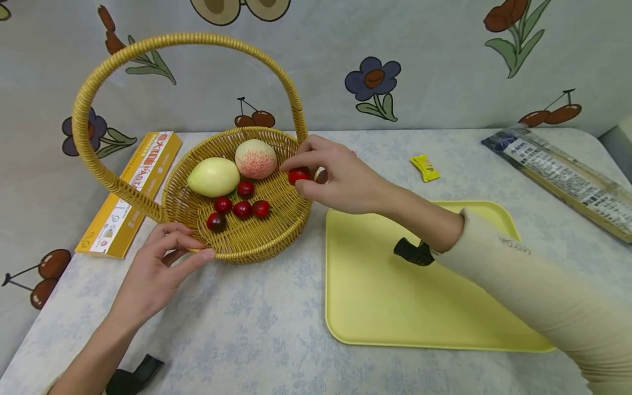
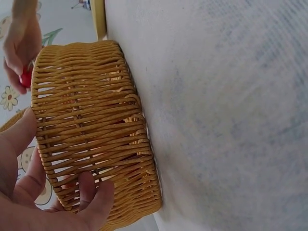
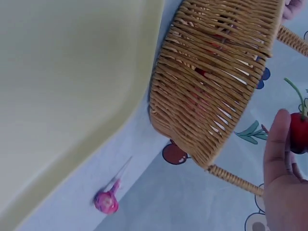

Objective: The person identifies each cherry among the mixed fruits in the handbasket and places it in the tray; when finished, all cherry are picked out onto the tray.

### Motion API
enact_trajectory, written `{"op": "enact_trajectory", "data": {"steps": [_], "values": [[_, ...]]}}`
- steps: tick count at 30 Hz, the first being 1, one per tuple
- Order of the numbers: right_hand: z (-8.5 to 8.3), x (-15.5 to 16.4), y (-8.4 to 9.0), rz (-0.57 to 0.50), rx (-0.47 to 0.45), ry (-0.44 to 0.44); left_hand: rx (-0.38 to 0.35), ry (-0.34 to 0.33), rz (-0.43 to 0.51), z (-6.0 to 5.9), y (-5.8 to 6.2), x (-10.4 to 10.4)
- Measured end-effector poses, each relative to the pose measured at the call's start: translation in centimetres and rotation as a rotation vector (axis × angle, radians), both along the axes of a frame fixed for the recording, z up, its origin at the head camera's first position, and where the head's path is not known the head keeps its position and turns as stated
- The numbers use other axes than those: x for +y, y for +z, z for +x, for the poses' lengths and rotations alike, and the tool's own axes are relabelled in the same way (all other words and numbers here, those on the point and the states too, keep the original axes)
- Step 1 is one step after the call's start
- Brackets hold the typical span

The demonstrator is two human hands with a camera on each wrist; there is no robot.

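A yellow wicker basket (image 1: 237, 249) with a tall arched handle holds a pale yellow pear-like fruit (image 1: 213, 177), a peach (image 1: 256, 159) and several dark red cherries (image 1: 242, 210). My left hand (image 1: 160, 266) grips the basket's near left rim, its fingers against the woven wall in the left wrist view. Over the right side of the basket, my right hand (image 1: 340, 175) pinches a red cherry (image 1: 298, 175) between thumb and fingers. That cherry's green stem shows in the right wrist view, and it is above the basket rim.
A yellow tray (image 1: 395, 307) lies under the right forearm. Left of the basket is an orange pasta box (image 1: 129, 195). Farther right are a small yellow wrapped packet (image 1: 424, 168) and a long clear package (image 1: 568, 178). A small pink bulb (image 3: 106, 201) lies behind the tray.
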State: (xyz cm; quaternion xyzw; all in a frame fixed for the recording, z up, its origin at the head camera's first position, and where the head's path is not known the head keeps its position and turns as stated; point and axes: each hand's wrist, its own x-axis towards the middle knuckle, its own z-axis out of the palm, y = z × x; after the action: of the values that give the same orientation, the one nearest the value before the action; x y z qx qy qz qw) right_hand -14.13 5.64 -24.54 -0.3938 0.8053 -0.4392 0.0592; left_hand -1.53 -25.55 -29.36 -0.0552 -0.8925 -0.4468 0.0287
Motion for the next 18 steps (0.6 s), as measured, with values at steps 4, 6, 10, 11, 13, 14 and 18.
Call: {"op": "enact_trajectory", "data": {"steps": [4, 6, 10, 11, 13, 14, 18], "values": [[0.9, 2.7, 0.5, 0.079, -0.001, -0.008, -0.013, 0.002, -0.004, 0.0, 0.1, 0.0], [1.2, 4.2, 0.4, 0.127, 0.001, -0.013, -0.019, 0.007, -0.019, 0.0, 0.1, 0.0], [1.8, 6.9, -0.2, 0.216, -0.049, -0.044, -0.026, 0.015, -0.039, 0.0, 0.2, 0.0], [2.0, 7.5, -0.5, 0.234, -0.064, -0.053, -0.03, 0.014, -0.037, 0.0, 0.2, 0.0], [2.3, 8.5, -1.1, 0.273, -0.097, -0.072, -0.04, 0.01, -0.027, -0.1, 0.2, 0.1], [2.4, 9.0, -1.5, 0.288, -0.108, -0.079, -0.045, 0.007, -0.022, -0.2, 0.2, 0.1], [2.9, 10.2, -3.0, 0.339, -0.148, -0.091, -0.062, -0.003, -0.021, -0.2, 0.2, -0.1]]}}
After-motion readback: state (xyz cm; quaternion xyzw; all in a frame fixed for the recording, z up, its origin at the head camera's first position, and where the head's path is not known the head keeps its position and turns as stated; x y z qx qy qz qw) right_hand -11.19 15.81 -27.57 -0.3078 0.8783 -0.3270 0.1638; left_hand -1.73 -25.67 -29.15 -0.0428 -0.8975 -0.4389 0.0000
